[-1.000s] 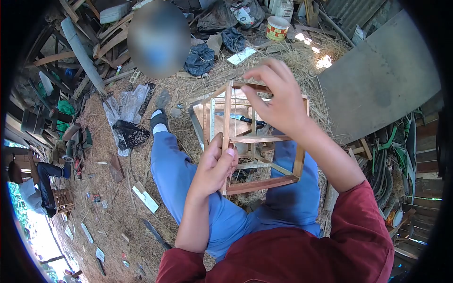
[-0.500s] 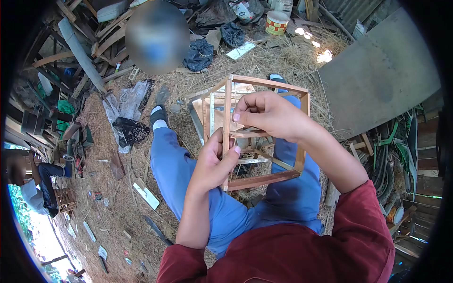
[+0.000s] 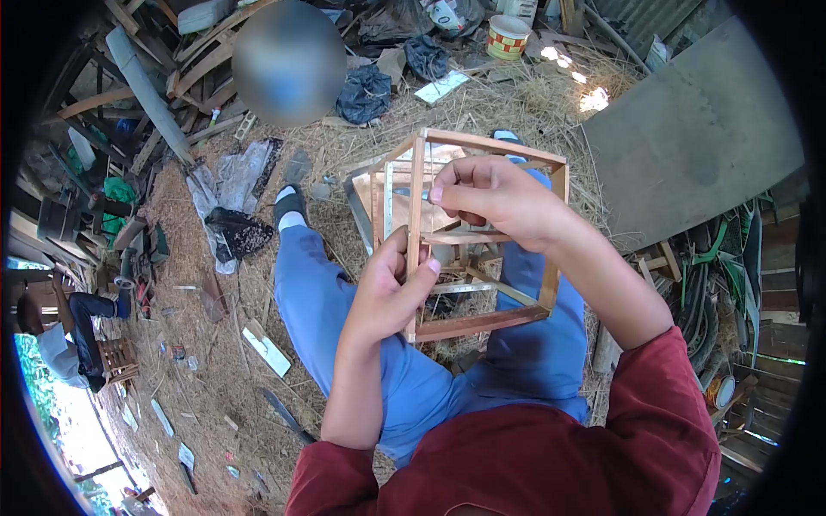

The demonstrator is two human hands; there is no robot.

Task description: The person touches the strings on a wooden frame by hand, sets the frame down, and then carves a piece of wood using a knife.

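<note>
An open box-shaped frame of thin wooden strips (image 3: 486, 326) stands over my lap, tilted. My left hand (image 3: 391, 292) is wrapped round its near-left upright, thumb on the right side of the strip. Just right of the same upright, higher up, my right hand (image 3: 490, 198) is closed in a pinch inside the frame. What its fingertips pinch is too small to make out; a thin strand runs beside the upright there. A pale strip with markings (image 3: 388, 202) stands at the frame's left side. Behind the frame lies a board (image 3: 360, 206), partly hidden.
A machete-like blade (image 3: 286, 413) and a white strip (image 3: 267, 348) lie on the straw-covered ground at left. A large flat sheet (image 3: 697, 129) is at right. Farther off are a bucket (image 3: 508, 37), black bags (image 3: 363, 93) and piled wood. Another person (image 3: 60, 344) sits at far left.
My right hand has come down from above the frame to a pinch beside the upright, then risen slightly along it. My left hand keeps its hold.
</note>
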